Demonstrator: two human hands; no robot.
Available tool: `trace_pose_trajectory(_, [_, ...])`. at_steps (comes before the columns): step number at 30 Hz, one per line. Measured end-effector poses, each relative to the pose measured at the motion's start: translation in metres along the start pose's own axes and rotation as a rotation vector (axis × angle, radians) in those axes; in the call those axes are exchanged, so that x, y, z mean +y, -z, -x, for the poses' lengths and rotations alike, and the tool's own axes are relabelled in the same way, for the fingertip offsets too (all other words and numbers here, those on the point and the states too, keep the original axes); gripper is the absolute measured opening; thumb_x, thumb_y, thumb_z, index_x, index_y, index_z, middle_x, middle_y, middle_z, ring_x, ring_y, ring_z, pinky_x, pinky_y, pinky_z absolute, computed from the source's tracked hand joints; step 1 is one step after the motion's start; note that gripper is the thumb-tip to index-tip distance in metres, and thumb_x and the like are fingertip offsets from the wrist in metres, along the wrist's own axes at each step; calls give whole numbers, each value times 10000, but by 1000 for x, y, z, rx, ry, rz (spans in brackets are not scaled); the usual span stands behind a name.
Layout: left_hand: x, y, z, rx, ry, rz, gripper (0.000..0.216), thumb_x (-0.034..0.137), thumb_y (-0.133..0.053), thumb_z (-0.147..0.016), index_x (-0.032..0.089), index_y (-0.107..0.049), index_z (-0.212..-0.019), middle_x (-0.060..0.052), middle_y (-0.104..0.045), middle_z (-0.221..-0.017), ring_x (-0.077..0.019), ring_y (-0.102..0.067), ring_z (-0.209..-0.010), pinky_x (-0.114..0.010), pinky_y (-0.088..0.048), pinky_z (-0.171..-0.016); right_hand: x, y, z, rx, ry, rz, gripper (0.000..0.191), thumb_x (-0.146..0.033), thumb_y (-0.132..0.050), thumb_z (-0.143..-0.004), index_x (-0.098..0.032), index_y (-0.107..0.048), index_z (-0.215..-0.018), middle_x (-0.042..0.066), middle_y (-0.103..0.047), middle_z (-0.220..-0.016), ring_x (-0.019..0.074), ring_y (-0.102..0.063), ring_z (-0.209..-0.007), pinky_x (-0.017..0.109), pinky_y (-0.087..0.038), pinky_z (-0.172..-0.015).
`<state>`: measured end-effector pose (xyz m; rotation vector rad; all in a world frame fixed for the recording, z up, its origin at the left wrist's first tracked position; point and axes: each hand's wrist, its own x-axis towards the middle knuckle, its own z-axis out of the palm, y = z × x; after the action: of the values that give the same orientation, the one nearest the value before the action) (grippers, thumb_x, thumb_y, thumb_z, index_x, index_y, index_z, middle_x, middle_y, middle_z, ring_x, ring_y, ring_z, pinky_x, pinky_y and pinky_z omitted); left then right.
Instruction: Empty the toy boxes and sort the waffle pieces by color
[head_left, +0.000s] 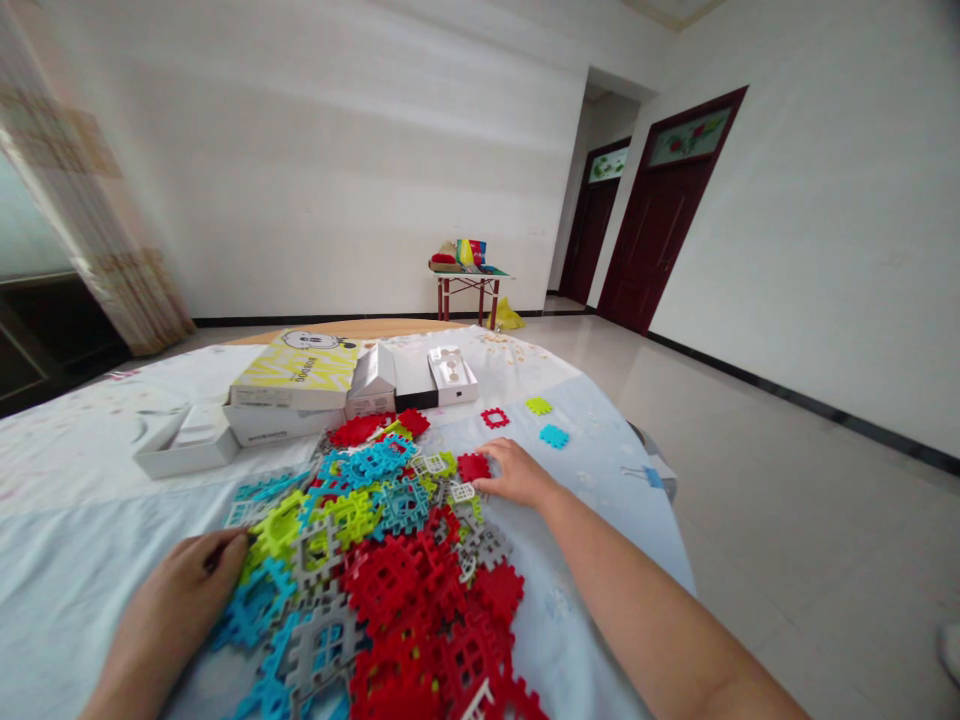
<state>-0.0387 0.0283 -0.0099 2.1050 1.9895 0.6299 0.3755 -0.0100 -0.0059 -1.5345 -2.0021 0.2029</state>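
Observation:
A heap of notched plastic building panels in red, blue, lime green, grey and white spreads over the table in front of me. My right hand [517, 472] reaches to the heap's far right edge, thumb and fingers pinching a small red square panel [472, 467]. At the heap's left side lies my left hand [187, 585], its fingers curled against a lime green panel [281, 527] and above a blue panel [259, 603]. What those curled fingers hold, if anything, is hidden. Larger red panels [390, 580] lie on the near part of the heap.
Beyond the heap stand a yellow-and-white box [300, 370], an open white box [187, 460] and a small white box [454, 375]. Apart on the cloth lie a red frame panel [495, 418], a lime panel [538, 405] and a blue panel [554, 436]. The round table's edge curves at right.

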Motion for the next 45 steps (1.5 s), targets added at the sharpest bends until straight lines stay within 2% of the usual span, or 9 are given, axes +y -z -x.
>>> trace_pose_trajectory(4, [2, 1, 1, -1, 4, 9, 523, 489, -345, -775, 130, -664, -981, -137, -637, -1039, -255, -600, -935, -342, -445, -851, -2, -6, 0, -19, -1, 63, 382, -356, -701, -675, -189, -651, -1015, 82, -643, -1002, 228, -557, -972, 351, -404, -890])
trace_pose_trajectory(10, [-4, -3, -1, 0, 7, 8, 506, 482, -348, -779, 140, -665, -975, -129, -634, -1044, -247, -600, -941, -331, -440, -856, -3, -4, -7, 41, -27, 23, 382, -301, -698, -672, -189, -639, -1033, 73, -636, -1002, 217, -551, -978, 338, -410, -888])
trace_pose_trajectory(15, [-3, -2, -1, 4, -6, 0, 478, 475, -359, -792, 152, -666, -968, -115, -642, -1029, -231, -602, -935, -301, -447, -828, 20, 11, -28, 176, -144, 49, 396, -197, -659, -687, -153, -610, -1078, 100, -604, -1080, 204, -531, -1020, 333, -390, -924])
trace_pose_trajectory(21, [1, 0, 2, -9, 6, 7, 458, 465, -361, -796, 165, -665, -963, -105, -640, -1030, -218, -601, -930, -287, -446, -816, 51, 14, -56, 158, -308, 200, 266, -182, -625, -717, -182, -650, -982, 75, -639, -991, 197, -554, -958, 307, -397, -882])
trace_pose_trajectory(29, [-1, -3, 3, 7, 1, 23, 478, 478, -345, -793, 161, -659, -962, -100, -626, -1021, -214, -595, -926, -290, -439, -828, 71, 3, -64, 139, -299, 202, 307, -115, -580, -709, -182, -660, -997, 66, -655, -1025, 194, -574, -975, 285, -398, -895])
trace_pose_trajectory(32, [-1, -2, 3, 7, 6, 21, 473, 473, -344, -797, 161, -658, -965, -100, -622, -1024, -212, -593, -928, -287, -437, -826, 65, 4, -58, 172, -259, 186, 303, -114, -541, -740, -177, -650, -1016, 69, -648, -1054, 188, -556, -1015, 301, -381, -933])
trace_pose_trajectory(36, [-1, -2, 4, -2, 4, 24, 468, 465, -346, -807, 156, -655, -974, -103, -616, -1029, -212, -590, -930, -289, -433, -826, 42, 7, -47, 213, -128, 80, 263, -125, -546, -745, -173, -658, -979, 72, -657, -1014, 183, -566, -985, 326, -400, -923])
trace_pose_trajectory(41, [0, -2, 4, 19, -20, 18, 464, 462, -356, -809, 151, -664, -962, -106, -624, -1007, -214, -597, -910, -291, -440, -810, 4, 3, -32, 115, -56, -25, 250, -172, -592, -744, -163, -658, -985, 79, -656, -1002, 186, -580, -959, 333, -429, -888])
trace_pose_trajectory(45, [1, -1, 4, 21, -22, 13, 459, 455, -354, -811, 157, -666, -971, -104, -627, -1010, -212, -601, -899, -291, -446, -792, -15, -3, -27, 50, -47, -32, 248, -192, -601, -748, -171, -659, -988, 70, -660, -1001, 190, -575, -977, 323, -421, -898])
